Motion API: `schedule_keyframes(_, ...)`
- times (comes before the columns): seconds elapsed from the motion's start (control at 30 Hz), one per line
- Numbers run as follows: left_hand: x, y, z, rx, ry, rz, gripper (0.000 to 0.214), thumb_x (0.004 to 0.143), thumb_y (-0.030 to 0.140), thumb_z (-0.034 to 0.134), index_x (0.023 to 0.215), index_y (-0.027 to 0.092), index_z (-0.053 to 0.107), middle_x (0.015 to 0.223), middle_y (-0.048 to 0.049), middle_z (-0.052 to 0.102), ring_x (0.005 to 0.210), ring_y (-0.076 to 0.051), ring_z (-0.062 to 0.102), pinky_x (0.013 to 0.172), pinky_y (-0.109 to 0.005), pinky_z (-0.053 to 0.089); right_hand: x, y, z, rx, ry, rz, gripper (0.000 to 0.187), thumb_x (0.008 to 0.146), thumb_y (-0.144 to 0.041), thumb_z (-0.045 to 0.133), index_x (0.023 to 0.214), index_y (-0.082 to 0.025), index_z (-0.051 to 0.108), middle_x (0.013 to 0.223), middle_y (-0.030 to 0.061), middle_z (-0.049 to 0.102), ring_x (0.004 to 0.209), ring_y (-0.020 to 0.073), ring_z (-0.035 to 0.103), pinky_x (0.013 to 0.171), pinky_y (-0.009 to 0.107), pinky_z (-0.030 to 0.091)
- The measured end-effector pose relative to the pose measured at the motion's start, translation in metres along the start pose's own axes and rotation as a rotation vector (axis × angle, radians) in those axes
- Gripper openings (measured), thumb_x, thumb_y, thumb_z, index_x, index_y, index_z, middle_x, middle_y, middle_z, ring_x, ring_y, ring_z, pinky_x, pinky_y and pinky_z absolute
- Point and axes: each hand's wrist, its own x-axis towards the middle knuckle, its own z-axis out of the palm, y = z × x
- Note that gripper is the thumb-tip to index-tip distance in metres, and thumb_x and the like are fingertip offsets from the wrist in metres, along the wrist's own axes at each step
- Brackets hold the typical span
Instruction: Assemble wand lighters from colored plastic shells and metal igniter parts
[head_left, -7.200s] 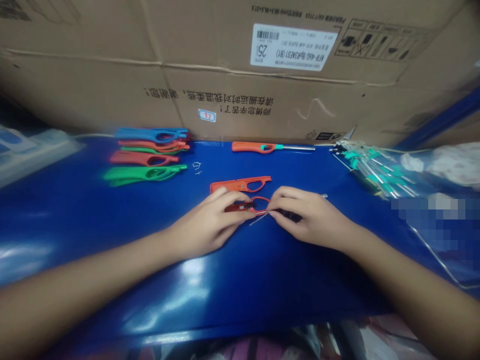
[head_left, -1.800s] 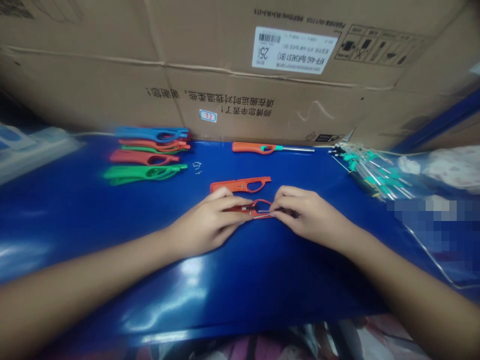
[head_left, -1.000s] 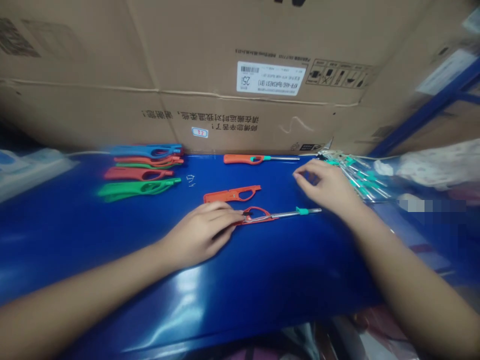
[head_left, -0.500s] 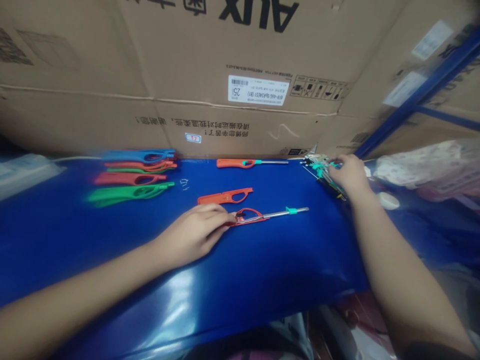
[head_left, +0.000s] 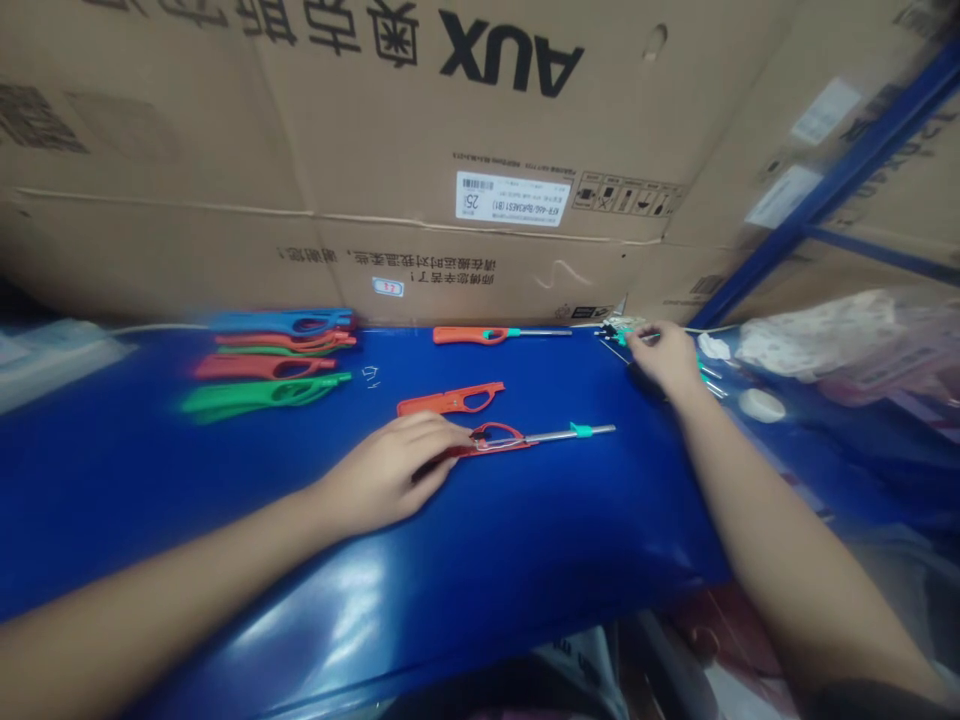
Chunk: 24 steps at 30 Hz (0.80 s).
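Note:
My left hand (head_left: 409,462) grips the handle end of an orange-red lighter half-shell (head_left: 501,448) lying on the blue table. A metal tube (head_left: 555,435) with a teal collar (head_left: 581,430) runs out of that shell to the right, and a thin wire shows inside. Just behind lies a second orange half-shell (head_left: 451,399). At the back right my right hand (head_left: 664,355) reaches into a pile of small teal, black and metal parts (head_left: 611,332). Its fingers are curled together, and what is between them is hidden.
An assembled orange lighter (head_left: 469,335) lies near the cardboard box (head_left: 337,170). Blue, red and green lighter shells (head_left: 277,392) are stacked at the left, with several small pins (head_left: 371,376) beside them. Bagged items (head_left: 810,335) and a white round piece (head_left: 762,405) are at the right.
My right hand has shifted slightly left over the parts pile, uncovering metal tubes on its right. My left hand stays on the lighter half-shell. The view has tilted up slightly.

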Motion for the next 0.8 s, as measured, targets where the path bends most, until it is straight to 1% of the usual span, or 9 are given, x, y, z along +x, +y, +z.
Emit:
schedule_keyframes(0.1, 0.0, 0.0, 0.0, -0.002, 0.005, 0.001, 0.033, 0.097, 0.015, 0.052, 0.127, 0.022, 0.061, 0.124, -0.0074, 0.068, 0.115, -0.021, 0.063, 0.102, -0.041, 0.052, -0.012, -0.028, 0.002, 0.2, -0.149, -0.074, 0.034, 0.091, -0.047, 0.054, 0.097, -0.015, 0.065, 0.08, 0.0105, 0.071, 0.068, 0.0198, 0.063, 0.065, 0.033, 0.051)
schedule_keyframes(0.23, 0.001, 0.0, -0.001, 0.004, 0.002, -0.005, 0.034, 0.096, 0.014, 0.05, 0.128, 0.022, 0.06, 0.123, -0.0073, 0.068, 0.115, -0.021, 0.063, 0.101, -0.039, 0.052, -0.04, -0.068, 0.008, 0.426, -0.357, -0.217, 0.03, 0.095, -0.041, 0.048, 0.111, -0.018, 0.059, 0.077, 0.0046, 0.071, 0.06, 0.015, 0.062, 0.057, 0.028, 0.049)
schedule_keyframes(0.3, 0.001, 0.001, -0.001, 0.012, 0.005, -0.009, 0.034, 0.096, 0.014, 0.05, 0.127, 0.022, 0.06, 0.122, -0.0077, 0.069, 0.114, -0.021, 0.063, 0.101, -0.039, 0.052, -0.054, -0.082, 0.01, 0.493, -0.416, -0.283, 0.027, 0.096, -0.039, 0.046, 0.108, -0.019, 0.06, 0.072, 0.0015, 0.067, 0.062, 0.0151, 0.062, 0.059, 0.027, 0.049)
schedule_keyframes(0.37, 0.001, 0.001, -0.002, 0.015, 0.009, -0.01, 0.033, 0.096, 0.014, 0.05, 0.127, 0.021, 0.06, 0.121, -0.0079, 0.069, 0.113, -0.021, 0.064, 0.1, -0.039, 0.053, -0.064, -0.092, 0.011, 0.52, -0.433, -0.326, 0.023, 0.095, -0.038, 0.05, 0.102, -0.019, 0.061, 0.068, -0.0004, 0.064, 0.06, 0.0147, 0.059, 0.058, 0.027, 0.047)
schedule_keyframes(0.47, 0.001, 0.002, -0.002, 0.012, 0.016, -0.008, 0.033, 0.096, 0.013, 0.05, 0.126, 0.021, 0.06, 0.12, -0.0081, 0.069, 0.112, -0.021, 0.064, 0.099, -0.039, 0.053, -0.069, -0.096, 0.01, 0.533, -0.447, -0.365, 0.018, 0.094, -0.035, 0.054, 0.096, -0.02, 0.062, 0.073, 0.0012, 0.066, 0.062, 0.0143, 0.058, 0.06, 0.027, 0.045)
schedule_keyframes(0.57, 0.001, 0.002, -0.002, 0.005, 0.017, -0.007, 0.032, 0.096, 0.013, 0.051, 0.126, 0.021, 0.06, 0.12, -0.0082, 0.069, 0.112, -0.021, 0.064, 0.099, -0.038, 0.053, -0.067, -0.093, 0.004, 0.508, -0.482, -0.425, 0.02, 0.095, -0.035, 0.053, 0.099, -0.019, 0.064, 0.082, 0.0038, 0.069, 0.069, 0.015, 0.06, 0.063, 0.028, 0.046)
schedule_keyframes(0.67, 0.002, 0.002, -0.002, 0.005, 0.006, -0.013, 0.032, 0.096, 0.013, 0.051, 0.126, 0.021, 0.06, 0.121, -0.008, 0.069, 0.114, -0.021, 0.063, 0.101, -0.038, 0.051, -0.063, -0.088, -0.005, 0.446, -0.513, -0.545, 0.02, 0.095, -0.034, 0.055, 0.1, -0.018, 0.066, 0.087, 0.0048, 0.068, 0.072, 0.0149, 0.059, 0.066, 0.029, 0.047)
schedule_keyframes(0.73, 0.001, 0.001, -0.003, 0.008, -0.002, -0.017, 0.033, 0.095, 0.013, 0.052, 0.126, 0.021, 0.06, 0.122, -0.0081, 0.069, 0.115, -0.021, 0.063, 0.102, -0.038, 0.051, -0.062, -0.086, -0.011, 0.431, -0.518, -0.627, 0.017, 0.094, -0.032, 0.059, 0.097, -0.018, 0.067, 0.091, 0.0055, 0.066, 0.076, 0.0151, 0.059, 0.071, 0.029, 0.048)
schedule_keyframes(0.8, 0.001, 0.001, -0.003, 0.012, -0.002, -0.021, 0.033, 0.095, 0.013, 0.052, 0.125, 0.022, 0.061, 0.121, -0.0081, 0.069, 0.114, -0.021, 0.063, 0.102, -0.039, 0.051, -0.061, -0.085, -0.015, 0.43, -0.533, -0.675, 0.016, 0.093, -0.032, 0.062, 0.094, -0.018, 0.068, 0.094, 0.0065, 0.065, 0.081, 0.0161, 0.059, 0.076, 0.031, 0.049)
